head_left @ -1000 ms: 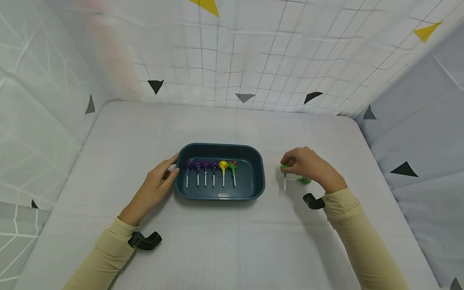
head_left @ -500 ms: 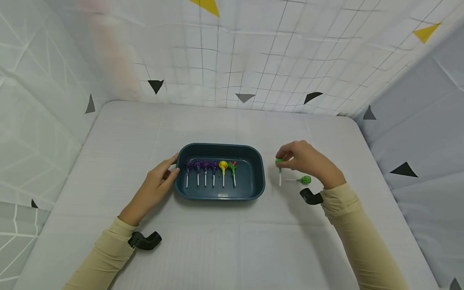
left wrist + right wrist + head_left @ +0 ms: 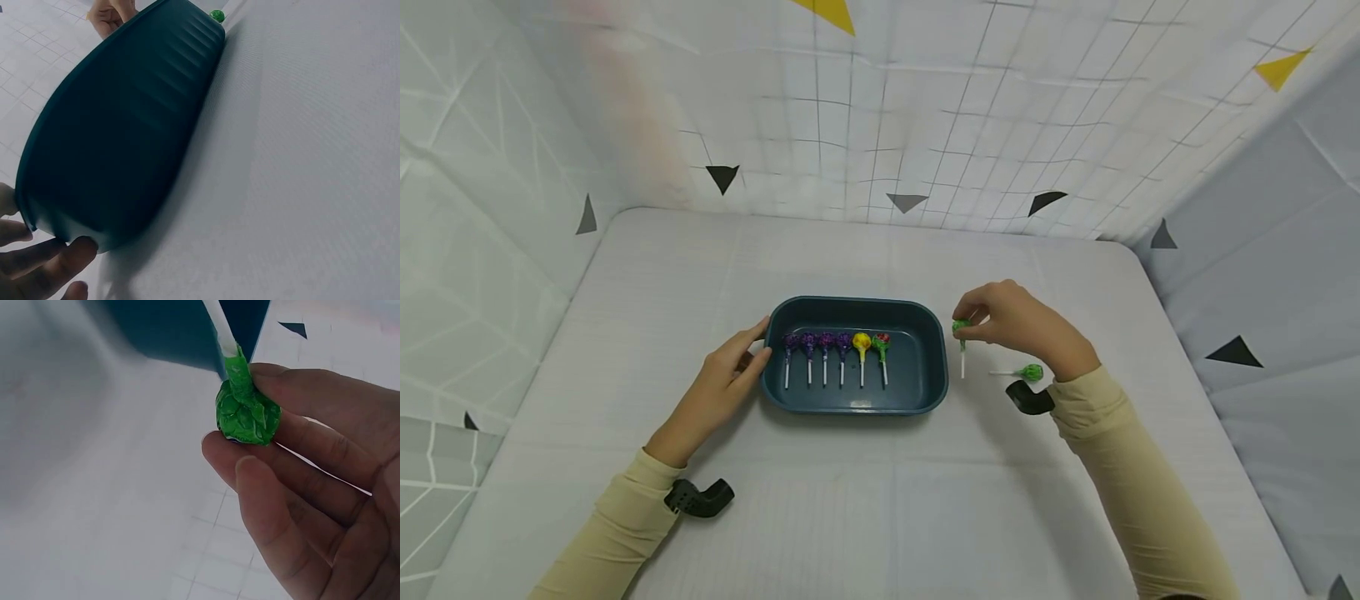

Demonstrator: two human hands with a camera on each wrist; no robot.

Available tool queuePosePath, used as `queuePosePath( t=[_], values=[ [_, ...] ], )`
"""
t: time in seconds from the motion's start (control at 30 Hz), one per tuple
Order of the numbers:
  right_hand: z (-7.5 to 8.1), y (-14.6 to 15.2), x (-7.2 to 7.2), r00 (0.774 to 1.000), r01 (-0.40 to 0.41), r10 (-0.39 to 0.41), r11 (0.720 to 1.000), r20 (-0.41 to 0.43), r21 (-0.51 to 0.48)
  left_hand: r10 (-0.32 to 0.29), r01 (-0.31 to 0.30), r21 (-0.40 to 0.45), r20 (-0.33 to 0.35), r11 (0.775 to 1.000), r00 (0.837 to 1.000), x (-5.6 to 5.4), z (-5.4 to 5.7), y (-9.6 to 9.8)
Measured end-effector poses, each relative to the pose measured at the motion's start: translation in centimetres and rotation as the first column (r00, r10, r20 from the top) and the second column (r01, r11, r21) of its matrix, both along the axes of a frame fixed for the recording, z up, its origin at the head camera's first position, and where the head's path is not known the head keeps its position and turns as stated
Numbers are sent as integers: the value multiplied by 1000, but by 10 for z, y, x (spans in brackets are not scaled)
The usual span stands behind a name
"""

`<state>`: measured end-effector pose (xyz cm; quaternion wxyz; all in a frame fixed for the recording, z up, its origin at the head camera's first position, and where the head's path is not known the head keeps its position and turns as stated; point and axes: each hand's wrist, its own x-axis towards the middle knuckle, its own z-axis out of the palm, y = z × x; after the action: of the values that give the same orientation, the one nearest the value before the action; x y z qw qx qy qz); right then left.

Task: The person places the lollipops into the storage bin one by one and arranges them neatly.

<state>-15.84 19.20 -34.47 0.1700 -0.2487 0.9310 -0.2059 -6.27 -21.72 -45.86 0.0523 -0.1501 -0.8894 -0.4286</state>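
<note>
In the head view a dark blue-green tray (image 3: pixel 917 400) holds a row of lollipops: several purple ones (image 3: pixel 826 343), a yellow one (image 3: pixel 862 343) and a green-and-red one (image 3: pixel 882 343), sticks toward me. My left hand (image 3: pixel 718 387) touches the tray's left end, its fingertips (image 3: pixel 80 250) against the outer wall in the left wrist view. Just right of the tray, my right hand (image 3: pixel 1018 321) pinches a green lollipop (image 3: pixel 245 415) by its wrapped head, the white stick pointing toward me. Another green lollipop (image 3: pixel 1032 372) lies on the table below that hand, stick to the left.
A white cloth covers the table (image 3: pixel 850 517). Pale curtains with black, grey and yellow triangles stand at the back and both sides. Each wrist carries a black camera mount, such as the left mount (image 3: pixel 700 498).
My right hand has moved left and away from me with the green lollipop, nearing the tray and uncovering the other green lollipop. The left hand and tray have stayed put.
</note>
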Motion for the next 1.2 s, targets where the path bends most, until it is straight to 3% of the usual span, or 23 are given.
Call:
queuePosePath(
  t=[0.63, 1.2],
  values=[
    [2, -38, -5, 997, -73, 72, 997, 25, 29, 2, -2, -12, 14, 1000, 1000, 1, 0, 0],
    [-9, -71, -12, 989, -144, 141, 984, 37, 104, 4, -4, -15, 16, 1000, 1000, -1, 0, 0]
  ],
)
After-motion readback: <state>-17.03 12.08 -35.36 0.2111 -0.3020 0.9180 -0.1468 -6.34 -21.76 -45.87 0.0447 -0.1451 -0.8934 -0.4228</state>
